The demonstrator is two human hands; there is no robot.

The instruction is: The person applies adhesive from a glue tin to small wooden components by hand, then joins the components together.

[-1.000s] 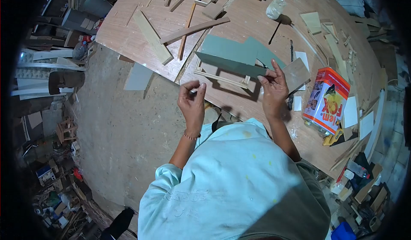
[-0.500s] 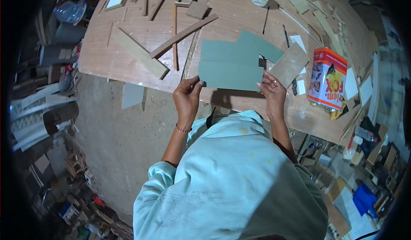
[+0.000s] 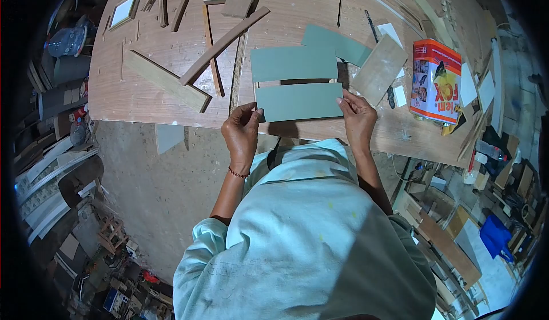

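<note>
A flat green rectangular panel (image 3: 300, 103) is pinched at its left end by my left hand (image 3: 240, 131), thumb on top. At the panel's right end my right hand (image 3: 359, 120) grips the corner the same way. Just beyond lies a second green panel (image 3: 294, 63), with a dark gap between the two and thin pale edges showing at both ends of it. Farther back and to the right, another green piece (image 3: 346, 46) rests at an angle on the table, partly covered. A greyish-brown board (image 3: 380, 68) is beside my right hand.
Wooden strips (image 3: 226, 46) and a pale board (image 3: 163, 80) lie on the left of the worktable (image 3: 114, 100). To the right stands a red and white can (image 3: 436, 80). A small framed piece (image 3: 122, 12) and a brush-like stick (image 3: 340, 8) are farther back.
A gap has opened between the near green panel and the one behind it, which earlier met edge to edge. Both hands still hold the near panel. The camera view has shifted slightly.
</note>
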